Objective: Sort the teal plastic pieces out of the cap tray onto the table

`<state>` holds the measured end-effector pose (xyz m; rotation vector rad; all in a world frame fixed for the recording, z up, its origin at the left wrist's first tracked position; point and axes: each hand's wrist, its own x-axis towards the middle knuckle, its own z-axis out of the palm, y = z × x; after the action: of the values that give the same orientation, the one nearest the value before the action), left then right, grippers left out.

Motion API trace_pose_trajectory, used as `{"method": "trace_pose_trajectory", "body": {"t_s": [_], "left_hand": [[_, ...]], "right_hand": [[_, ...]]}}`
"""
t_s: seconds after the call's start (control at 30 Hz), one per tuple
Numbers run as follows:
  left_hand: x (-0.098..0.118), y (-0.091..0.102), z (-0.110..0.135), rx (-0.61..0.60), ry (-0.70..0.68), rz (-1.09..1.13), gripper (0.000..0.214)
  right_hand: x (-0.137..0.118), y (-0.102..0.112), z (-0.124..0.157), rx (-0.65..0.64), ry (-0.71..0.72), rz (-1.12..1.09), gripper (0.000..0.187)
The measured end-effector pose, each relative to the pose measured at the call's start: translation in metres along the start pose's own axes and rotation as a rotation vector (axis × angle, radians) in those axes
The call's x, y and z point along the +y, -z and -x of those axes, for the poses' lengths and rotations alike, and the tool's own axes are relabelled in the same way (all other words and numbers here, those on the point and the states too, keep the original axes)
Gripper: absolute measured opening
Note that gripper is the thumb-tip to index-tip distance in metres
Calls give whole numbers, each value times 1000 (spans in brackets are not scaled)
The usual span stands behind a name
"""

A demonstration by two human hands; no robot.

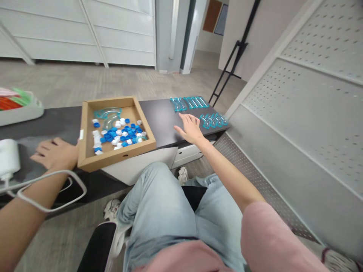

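Note:
My left hand rests on the dark tabletop with its fingers apart, its wrist beside the left wall of a cardboard tray. Inside the tray lie many small blue and white pieces, with a few clear curved pieces with teal ends at the back. Over the table to the right of the tray, my right hand is stretched out, holding nothing. Just beyond its fingers are clear teal-edged pieces in rows: one group, straight ones and curved ones.
A white charger sits at the far left, its white cable looping across my left forearm. Behind it stands a white basket of red and green items. A perforated grey panel borders the table's right end.

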<state>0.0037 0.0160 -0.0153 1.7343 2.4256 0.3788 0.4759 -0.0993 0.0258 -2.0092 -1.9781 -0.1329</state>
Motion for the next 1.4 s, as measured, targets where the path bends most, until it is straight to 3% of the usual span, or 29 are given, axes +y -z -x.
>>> {"method": "trace_pose_trajectory", "body": {"t_s": [0.07, 0.2, 0.33, 0.5, 0.6, 0.7, 0.83, 1.07, 1.2, 1.4], "left_hand": [[-11, 0, -1, 45, 125, 34, 93], [-10, 1, 1, 60, 69, 50, 85], [-7, 2, 6, 82, 53, 64, 72], [-10, 0, 9, 108, 24, 87, 71], [-11, -2, 9, 127, 9, 117, 72], [-12, -4, 9, 136, -14, 156, 72], [-15, -7, 7, 151, -12, 189, 69], [-13, -6, 6, 153, -12, 201, 68], [-10, -3, 8, 136, 3, 131, 69], [-5, 3, 9, 110, 45, 72, 71]], "right_hand": [[-29, -1, -12, -6, 110, -69, 68], [-88, -5, -40, -84, 336, -174, 47], [-141, -18, -74, -186, 484, -194, 40], [-200, -48, -121, -295, 557, -164, 45], [-229, -67, -143, -342, 523, -111, 54], [-249, -83, -155, -379, 475, -58, 48], [-254, -90, -158, -338, 481, -77, 32], [-234, -71, -157, -156, 374, -240, 42], [-207, -52, -151, -87, 354, -302, 35], [-144, -20, -128, -127, 400, -435, 31]]}}
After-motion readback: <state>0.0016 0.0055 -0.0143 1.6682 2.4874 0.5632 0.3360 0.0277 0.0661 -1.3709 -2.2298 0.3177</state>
